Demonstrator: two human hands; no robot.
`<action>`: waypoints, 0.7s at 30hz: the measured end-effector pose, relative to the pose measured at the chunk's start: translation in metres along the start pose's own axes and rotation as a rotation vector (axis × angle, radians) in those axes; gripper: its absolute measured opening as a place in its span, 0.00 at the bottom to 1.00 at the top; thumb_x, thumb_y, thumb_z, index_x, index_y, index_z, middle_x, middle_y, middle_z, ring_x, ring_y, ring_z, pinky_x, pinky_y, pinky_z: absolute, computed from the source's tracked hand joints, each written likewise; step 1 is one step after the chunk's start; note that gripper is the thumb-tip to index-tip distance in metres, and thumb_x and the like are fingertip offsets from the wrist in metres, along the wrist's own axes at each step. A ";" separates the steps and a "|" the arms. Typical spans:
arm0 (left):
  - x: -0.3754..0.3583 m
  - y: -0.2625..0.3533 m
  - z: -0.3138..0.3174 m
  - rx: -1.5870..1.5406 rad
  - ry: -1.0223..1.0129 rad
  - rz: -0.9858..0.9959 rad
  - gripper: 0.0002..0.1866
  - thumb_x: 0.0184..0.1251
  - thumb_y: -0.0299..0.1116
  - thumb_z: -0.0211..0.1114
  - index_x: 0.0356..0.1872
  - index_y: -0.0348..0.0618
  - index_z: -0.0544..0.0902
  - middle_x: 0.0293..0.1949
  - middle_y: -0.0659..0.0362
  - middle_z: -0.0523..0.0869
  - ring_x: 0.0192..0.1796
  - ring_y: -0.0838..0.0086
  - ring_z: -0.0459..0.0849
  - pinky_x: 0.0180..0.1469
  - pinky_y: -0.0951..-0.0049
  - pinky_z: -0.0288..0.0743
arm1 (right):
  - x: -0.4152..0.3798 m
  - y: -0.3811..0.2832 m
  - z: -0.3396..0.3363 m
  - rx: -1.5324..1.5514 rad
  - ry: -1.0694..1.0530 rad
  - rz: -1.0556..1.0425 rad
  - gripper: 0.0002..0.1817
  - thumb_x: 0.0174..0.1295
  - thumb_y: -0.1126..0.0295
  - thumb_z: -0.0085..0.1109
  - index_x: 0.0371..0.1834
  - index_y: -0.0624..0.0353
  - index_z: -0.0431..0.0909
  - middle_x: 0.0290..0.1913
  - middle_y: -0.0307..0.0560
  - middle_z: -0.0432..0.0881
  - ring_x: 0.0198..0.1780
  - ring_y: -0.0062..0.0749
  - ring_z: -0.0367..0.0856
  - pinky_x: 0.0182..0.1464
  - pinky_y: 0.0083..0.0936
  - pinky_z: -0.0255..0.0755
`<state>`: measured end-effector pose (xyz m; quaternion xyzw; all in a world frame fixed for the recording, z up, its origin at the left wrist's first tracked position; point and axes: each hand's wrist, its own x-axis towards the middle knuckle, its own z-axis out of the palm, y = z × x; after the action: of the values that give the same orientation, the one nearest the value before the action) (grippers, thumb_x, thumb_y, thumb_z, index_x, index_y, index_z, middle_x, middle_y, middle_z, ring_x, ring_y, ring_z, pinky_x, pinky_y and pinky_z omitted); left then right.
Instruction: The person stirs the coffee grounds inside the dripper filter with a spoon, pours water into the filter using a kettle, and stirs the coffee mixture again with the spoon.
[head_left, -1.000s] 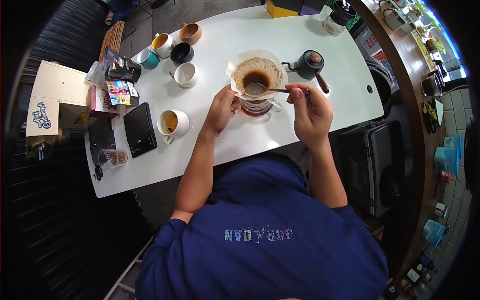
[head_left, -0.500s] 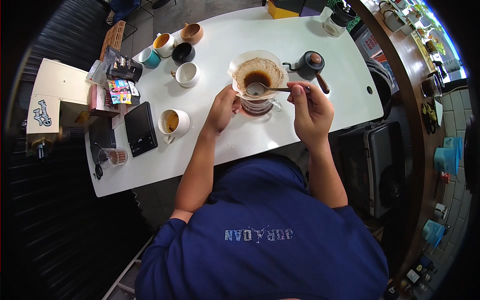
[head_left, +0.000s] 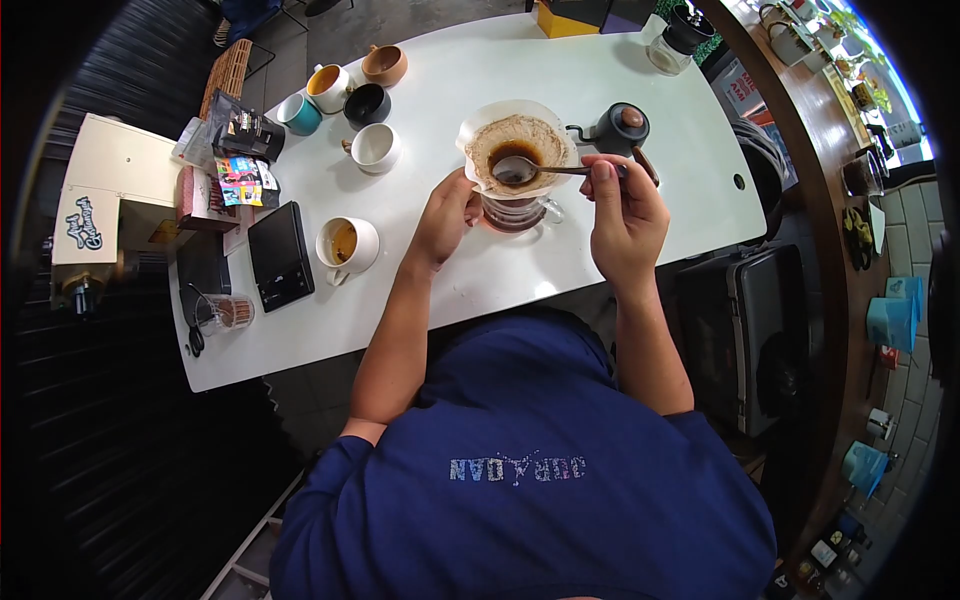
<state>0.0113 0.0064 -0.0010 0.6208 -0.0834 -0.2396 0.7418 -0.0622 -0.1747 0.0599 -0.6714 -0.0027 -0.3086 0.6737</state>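
My right hand (head_left: 628,215) pinches the handle of a metal spoon (head_left: 562,170). Its bowl is in the dark coffee inside a paper filter (head_left: 548,122), whose walls are coated with coffee grounds. My left hand (head_left: 443,222) is closed at the left side of the coffee dripper, fingers curled against it; the exact grip is partly hidden. Below the filter stands a glass server (head_left: 512,216) holding dark liquid, its handle to the right. Just beyond my right hand sits a black gooseneck kettle (head_left: 616,132) with a wooden knob and handle.
Left on the white table (head_left: 440,310) are a mug of yellowish liquid (head_left: 347,248), a white cup (head_left: 374,150), several other cups, a black scale (head_left: 281,257), coffee bags (head_left: 248,132) and a glass (head_left: 230,314). A grinder (head_left: 680,40) stands at the back right.
The spoon's bowl has shifted slightly away from me within the filter, and its handle has tilted a little with my right hand. My left hand has stayed in place.
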 end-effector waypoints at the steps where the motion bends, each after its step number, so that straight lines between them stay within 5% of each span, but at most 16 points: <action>1: 0.001 -0.001 0.000 0.001 -0.004 0.008 0.18 0.73 0.41 0.39 0.48 0.42 0.75 0.19 0.71 0.62 0.23 0.86 0.57 0.26 0.82 0.54 | 0.001 0.002 0.001 -0.044 0.000 -0.030 0.08 0.65 0.75 0.52 0.39 0.69 0.77 0.31 0.42 0.80 0.31 0.17 0.77 0.35 0.14 0.70; 21: 0.001 0.000 -0.001 0.008 -0.009 0.023 0.19 0.73 0.40 0.38 0.49 0.40 0.75 0.20 0.71 0.62 0.23 0.86 0.57 0.26 0.83 0.54 | 0.005 0.011 0.008 -0.137 -0.064 -0.039 0.08 0.65 0.74 0.52 0.38 0.69 0.78 0.29 0.41 0.80 0.31 0.16 0.77 0.34 0.14 0.70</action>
<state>0.0124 0.0074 -0.0014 0.6217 -0.0948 -0.2333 0.7416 -0.0504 -0.1709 0.0528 -0.7251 -0.0161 -0.2995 0.6199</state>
